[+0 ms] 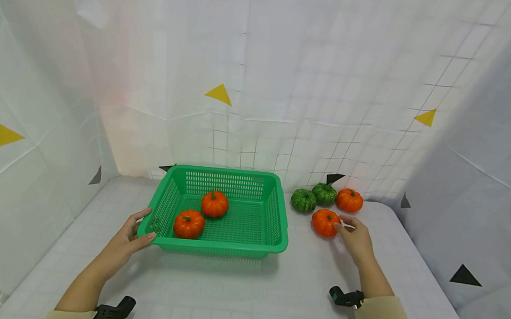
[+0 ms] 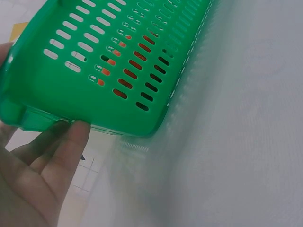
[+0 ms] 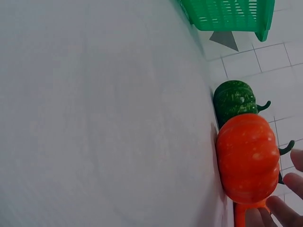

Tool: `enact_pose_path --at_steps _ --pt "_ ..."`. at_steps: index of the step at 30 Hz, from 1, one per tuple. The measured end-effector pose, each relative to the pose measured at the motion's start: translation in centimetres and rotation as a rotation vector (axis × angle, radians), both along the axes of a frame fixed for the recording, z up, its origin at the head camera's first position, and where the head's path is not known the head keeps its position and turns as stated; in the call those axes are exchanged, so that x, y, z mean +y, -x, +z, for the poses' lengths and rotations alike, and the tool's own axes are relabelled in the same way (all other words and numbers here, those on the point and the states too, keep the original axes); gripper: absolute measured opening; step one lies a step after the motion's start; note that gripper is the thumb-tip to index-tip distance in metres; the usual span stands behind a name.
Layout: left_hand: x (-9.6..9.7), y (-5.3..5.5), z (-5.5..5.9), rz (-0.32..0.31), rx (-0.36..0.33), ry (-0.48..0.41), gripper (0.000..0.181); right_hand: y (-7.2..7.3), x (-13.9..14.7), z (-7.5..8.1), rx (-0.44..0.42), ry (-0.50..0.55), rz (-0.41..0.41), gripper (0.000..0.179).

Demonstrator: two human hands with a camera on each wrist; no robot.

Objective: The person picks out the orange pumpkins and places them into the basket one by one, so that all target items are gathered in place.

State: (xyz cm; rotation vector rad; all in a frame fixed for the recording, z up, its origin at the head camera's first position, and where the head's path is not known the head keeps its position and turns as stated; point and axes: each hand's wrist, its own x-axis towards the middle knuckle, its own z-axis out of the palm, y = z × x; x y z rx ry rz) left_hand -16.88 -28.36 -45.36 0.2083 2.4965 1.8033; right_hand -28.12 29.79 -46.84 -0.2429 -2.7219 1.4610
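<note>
A green plastic basket (image 1: 215, 245) with slotted walls stands left of centre on the table. Inside it lie two small orange pumpkins, one farther back (image 1: 215, 204) and one near the front left corner (image 1: 189, 224). My left hand (image 1: 126, 238) grips the basket's front left corner by the rim. At the right, my right hand (image 1: 357, 240) has its fingertips at the right side of another orange pumpkin (image 1: 325, 223); its fingers are not closed round it. That pumpkin (image 3: 248, 158) fills much of the right wrist view, its green stem pointing toward the fingers.
Behind the right hand's pumpkin sit two green pumpkins, left (image 1: 303, 200) and right (image 1: 324, 194), with one more orange pumpkin (image 1: 349, 200) beside them. A white sheeted wall (image 1: 260, 81) rises behind the table (image 1: 229, 294), with side walls left and right.
</note>
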Motion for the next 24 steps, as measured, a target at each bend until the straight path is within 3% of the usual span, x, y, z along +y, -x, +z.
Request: enact_pose_path --at_steps 4,11,24 --pt "-0.1 0.0 -0.3 0.004 -0.007 0.000 0.077 0.5 0.3 -0.4 -0.053 0.031 0.049 0.062" --pt "0.0 0.1 -0.2 0.007 -0.002 0.006 0.076 1.2 0.6 -0.9 -0.067 0.045 0.106 0.073" --pt "0.1 -0.1 -0.1 0.010 0.002 0.003 0.075 1.5 0.4 -1.0 -0.098 0.050 0.134 0.082"
